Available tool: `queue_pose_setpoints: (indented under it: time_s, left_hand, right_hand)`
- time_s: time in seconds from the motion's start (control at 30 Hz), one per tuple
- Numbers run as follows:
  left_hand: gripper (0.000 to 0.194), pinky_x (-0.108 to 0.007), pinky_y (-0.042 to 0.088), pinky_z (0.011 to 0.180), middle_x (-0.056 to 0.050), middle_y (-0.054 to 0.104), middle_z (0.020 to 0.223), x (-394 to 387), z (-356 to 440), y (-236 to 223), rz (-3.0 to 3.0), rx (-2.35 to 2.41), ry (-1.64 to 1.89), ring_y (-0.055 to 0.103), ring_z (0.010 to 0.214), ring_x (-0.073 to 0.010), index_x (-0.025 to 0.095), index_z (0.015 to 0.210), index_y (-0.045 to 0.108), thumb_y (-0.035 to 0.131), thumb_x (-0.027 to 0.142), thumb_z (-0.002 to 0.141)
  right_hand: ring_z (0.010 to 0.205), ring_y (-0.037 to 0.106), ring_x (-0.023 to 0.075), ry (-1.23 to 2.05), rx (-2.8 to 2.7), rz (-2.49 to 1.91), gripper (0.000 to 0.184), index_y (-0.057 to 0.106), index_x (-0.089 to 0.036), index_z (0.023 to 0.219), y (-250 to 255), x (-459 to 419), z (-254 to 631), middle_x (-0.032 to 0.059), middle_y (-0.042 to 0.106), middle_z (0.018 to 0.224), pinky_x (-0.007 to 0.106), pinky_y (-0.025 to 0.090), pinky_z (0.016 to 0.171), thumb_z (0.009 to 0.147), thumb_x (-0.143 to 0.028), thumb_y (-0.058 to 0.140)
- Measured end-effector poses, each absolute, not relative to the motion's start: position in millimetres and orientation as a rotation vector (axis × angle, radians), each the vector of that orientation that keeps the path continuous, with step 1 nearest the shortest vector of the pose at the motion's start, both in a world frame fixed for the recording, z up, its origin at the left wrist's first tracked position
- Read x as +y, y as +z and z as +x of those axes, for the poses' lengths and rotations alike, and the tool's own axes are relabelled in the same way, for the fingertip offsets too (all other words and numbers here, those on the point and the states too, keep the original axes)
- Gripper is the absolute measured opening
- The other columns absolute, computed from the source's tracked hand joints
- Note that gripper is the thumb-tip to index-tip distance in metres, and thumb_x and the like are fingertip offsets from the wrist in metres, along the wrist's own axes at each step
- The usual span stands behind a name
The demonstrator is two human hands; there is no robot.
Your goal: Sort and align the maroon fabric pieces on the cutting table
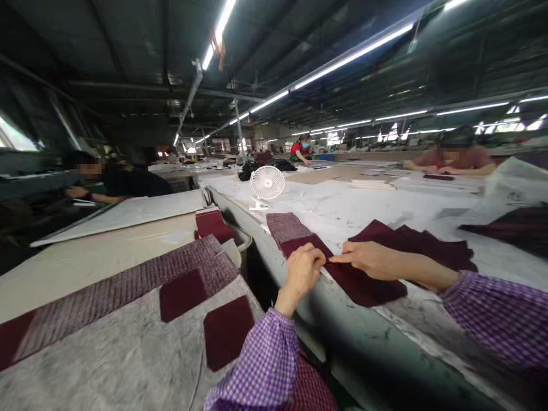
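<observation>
My left hand [303, 270] is at the near edge of the right table, its fingers curled and pinched on a maroon fabric piece [363, 285]. My right hand [371, 260] reaches in from the right. Its index finger is stretched out and touches the same fabric beside my left fingertips; the thumb stands apart and the other fingers fold under. At the fabric's far end lies a speckled maroon-and-white section [286, 226]. A pile of maroon cloth pieces [415, 245] rests just behind my right hand and wrist.
A small white fan [268, 182] stands further along the table edge. Across a dark gap, the left table [128, 354] holds maroon cut pieces [228, 332] and a long speckled strip [124, 291]. Co-workers [456, 157] are at other tables; dark fabric [514, 228] lies far right.
</observation>
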State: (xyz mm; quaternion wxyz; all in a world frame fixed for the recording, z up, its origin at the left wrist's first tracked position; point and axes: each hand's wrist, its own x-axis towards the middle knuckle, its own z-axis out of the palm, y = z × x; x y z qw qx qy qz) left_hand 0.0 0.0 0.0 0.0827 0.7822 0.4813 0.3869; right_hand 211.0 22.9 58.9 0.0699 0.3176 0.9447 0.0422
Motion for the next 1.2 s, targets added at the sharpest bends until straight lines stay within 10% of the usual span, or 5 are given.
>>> queue_pose_setpoints:
  time_s: [0.43, 0.7, 1.0, 1.2]
  left_hand:
    - [0.013, -0.035, 0.042, 0.084, -0.004, 0.061, 0.088, -2.3, -16.3, 0.6, 2.339, 1.266, 1.166, 0.052, 0.092, -0.0212, 0.018, 0.086, 0.066, 0.066, 0.03, 0.081]
    - [0.026, -0.036, 0.04, 0.09, -0.004, 0.059, 0.101, 1.1, -25.5, -2.6, 2.339, 1.16, 1.063, 0.052, 0.098, -0.0215, 0.022, 0.095, 0.067, 0.076, 0.031, 0.073]
    - [0.024, -0.037, 0.042, 0.089, -0.004, 0.061, 0.102, 2.1, -28.3, -2.9, 2.353, 1.167, 1.027, 0.052, 0.098, -0.0216, 0.022, 0.096, 0.067, 0.072, 0.014, 0.074]
    - [0.024, -0.033, 0.044, 0.09, -0.003, 0.066, 0.1, 6.1, -33.1, -3.4, 2.356, 1.087, 1.097, 0.057, 0.098, -0.0186, 0.021, 0.09, 0.07, 0.056, 0.003, 0.081]
  right_hand:
    - [0.095, 0.053, 0.0247, 0.083, 2.976, 1.277, 0.045, 0.055, -0.028, 0.132, 50.2, 21.3, 208.4, 0.0086, 0.06, 0.101, 0.04, 0.039, 0.087, 0.087, -0.032, 0.054]
    - [0.068, 0.057, 0.0153, -0.469, 2.932, 1.641, 0.018, 0.065, -0.019, 0.076, 70.8, 36.4, 225.7, 0.0002, 0.064, 0.074, 0.025, 0.041, 0.062, 0.076, -0.037, 0.06]
    - [0.09, 0.064, 0.0274, -0.009, 2.539, 2.416, 0.047, 0.062, -0.016, 0.11, 72.7, 76.3, 304.7, 0.0123, 0.07, 0.1, 0.035, 0.049, 0.078, 0.069, -0.039, 0.069]
    - [0.092, 0.065, 0.0253, -0.004, 2.726, 2.334, 0.027, 0.067, -0.021, 0.102, 72.1, 81.3, 311.5, 0.0064, 0.072, 0.097, 0.034, 0.049, 0.083, 0.079, -0.031, 0.058]
